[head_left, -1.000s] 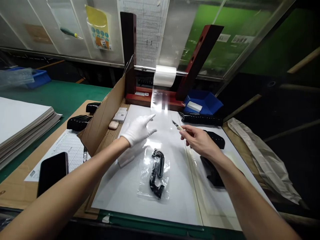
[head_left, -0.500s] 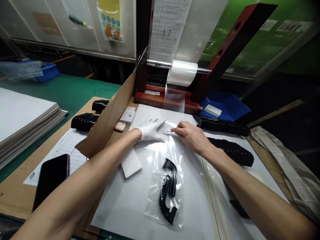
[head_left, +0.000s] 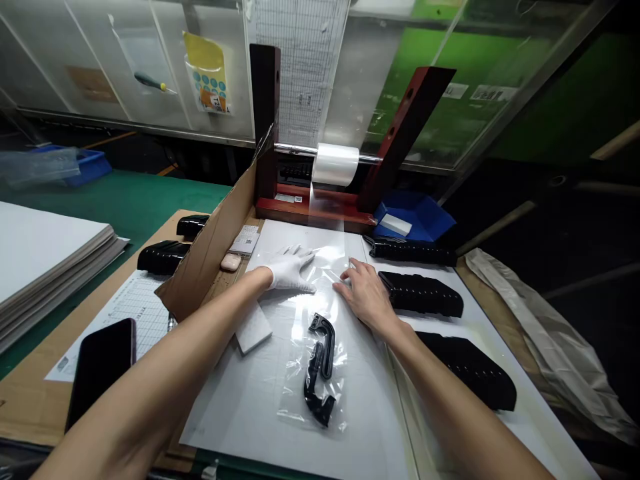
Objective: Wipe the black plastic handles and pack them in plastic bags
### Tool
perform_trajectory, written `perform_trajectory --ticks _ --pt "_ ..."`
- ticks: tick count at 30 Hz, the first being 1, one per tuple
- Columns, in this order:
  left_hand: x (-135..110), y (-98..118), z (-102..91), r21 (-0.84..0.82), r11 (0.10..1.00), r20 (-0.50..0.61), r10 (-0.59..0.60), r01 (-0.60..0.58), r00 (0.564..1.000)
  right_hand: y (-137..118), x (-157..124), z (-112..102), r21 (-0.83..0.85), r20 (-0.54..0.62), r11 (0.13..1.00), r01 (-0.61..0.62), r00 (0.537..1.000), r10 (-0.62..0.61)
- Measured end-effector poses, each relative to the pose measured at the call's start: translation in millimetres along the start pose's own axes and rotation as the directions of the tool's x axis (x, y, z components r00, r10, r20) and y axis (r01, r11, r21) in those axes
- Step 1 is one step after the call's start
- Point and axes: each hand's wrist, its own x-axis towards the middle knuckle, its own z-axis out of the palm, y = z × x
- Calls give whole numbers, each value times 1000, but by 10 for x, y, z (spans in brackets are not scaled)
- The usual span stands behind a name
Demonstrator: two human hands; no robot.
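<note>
Nearest, a black moulded part (head_left: 320, 360) sealed in a clear bag (head_left: 293, 400) lies on a white board (head_left: 240, 407), just below and between the two hands. The right hand (head_left: 367, 298) is bare and open, fingers spread and resting on a clear film (head_left: 320, 263), with hold of nothing; the small knife it pinched a moment ago no longer shows. The left hand (head_left: 290, 272), in a white glove, also lies open and palm-down on the film, gripping nothing. With both hands down, the film now lies pressed flat on the board rather than hanging loose.

Just below the left hand sits a white foam block (head_left: 253, 327). To the right lie black foam pieces (head_left: 420, 295), and to the left a cardboard flap (head_left: 213, 247) stands tilted, with a phone (head_left: 100, 373) on the desk (head_left: 30, 407) beyond it. Farther off, the film rises to a roll (head_left: 335, 164) on a steel bar (head_left: 295, 148) between red posts (head_left: 265, 120), beside a blue tray (head_left: 415, 217).
</note>
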Motion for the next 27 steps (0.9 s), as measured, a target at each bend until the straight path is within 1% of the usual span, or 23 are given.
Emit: perform_trajectory --ticks 2,4,6,8,11,14,16,18,20,22,24,25,27 --pt "-14 26 -11 -10 1000 -1 -13 13 1000 -62 -101 27 95 -28 994 59 998 -57" --pt "-15 63 -34 -36 999 1 -21 21 1000 -102 -221 -14 188 -53 976 110 993 -102" --pt "-20 120 -70 -77 997 13 -17 18 1000 -138 -328 -71 271 -95 956 111 992 -89" --pt "-62 201 -113 -127 992 42 0 5 999 -190 -414 -107 358 -141 931 76 990 -27" --pt "-258 340 -149 -204 979 98 43 -22 994 -307 -562 -125 490 -194 870 48 979 55" --pt "-592 475 -87 -261 965 108 68 -38 992 -440 -812 -142 560 -231 825 78 971 65" --pt "-841 563 24 -269 961 74 92 -69 993 -504 -1034 -150 561 -226 819 124 974 7" --pt "-1082 649 161 -249 959 42 151 -136 988 -533 -1268 -146 537 -203 822 189 975 -92" --pt "-1312 724 277 -207 957 25 211 -201 977 -535 -1482 -141 500 -183 827 257 965 -190" --pt "-1517 774 340 -154 962 12 228 -224 973 -532 -1643 -153 458 -179 838 297 954 -240" --pt "-1662 800 351 -96 974 -2 206 -206 978 -540 -1723 -186 414 -185 862 292 954 -234" --pt "-1698 809 347 -65 981 -11 183 -183 983 -549 -1726 -204 392 -192 879 270 959 -209" --pt "-1681 836 354 -8 993 -47 114 -115 992 -575 -1656 -212 355 -209 913 202 969 -134"
